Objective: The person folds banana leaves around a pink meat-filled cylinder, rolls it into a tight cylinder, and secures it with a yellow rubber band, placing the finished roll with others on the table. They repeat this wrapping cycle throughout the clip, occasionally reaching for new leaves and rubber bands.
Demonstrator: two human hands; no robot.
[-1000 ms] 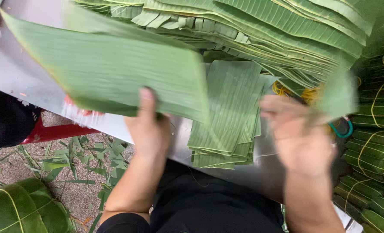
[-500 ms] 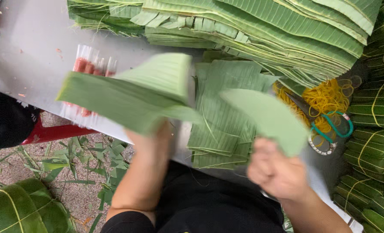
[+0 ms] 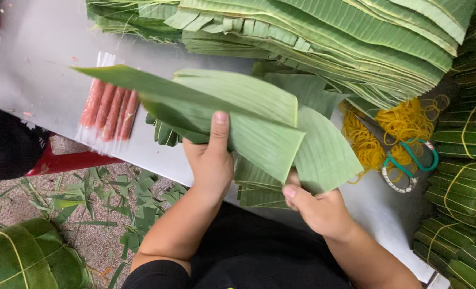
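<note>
1. Left hand (image 3: 212, 160) sits dead centre of the frame, clamped on a folded banana leaf (image 3: 216, 109). The thumb lies flat on top and points toward the upper edge; the fingers are tucked under, so I can't see them.
2. That leaf's long axis runs from the upper left of the frame down toward the middle right. The pointed end sticks out past a clear pack of red sausages (image 3: 108, 109), which lies on the grey table (image 3: 40, 69) in the left part of the picture.
3. Right hand (image 3: 318, 208) is lower right of centre and pinches the bottom edge of a second leaf piece (image 3: 326, 152). The thumb shows on the near side; the rest of the grip is hidden behind the leaf.
4. The bit that matters: the second piece fans up and to the right from the right hand, and its left edge slips under the folded leaf, so the two overlap just between the hands. The left hand is the one closer to that overlap.
5. Below both leaves is a small stack of trimmed leaves (image 3: 259, 190), flat on the table, apart from either hand.
6. Round about: a big pile of long leaves (image 3: 329, 37) across the top, yellow rubber bands (image 3: 409, 123) and green-handled scissors (image 3: 412, 160) at mid right, tied bundles (image 3: 462, 176) down the right edge.
</note>
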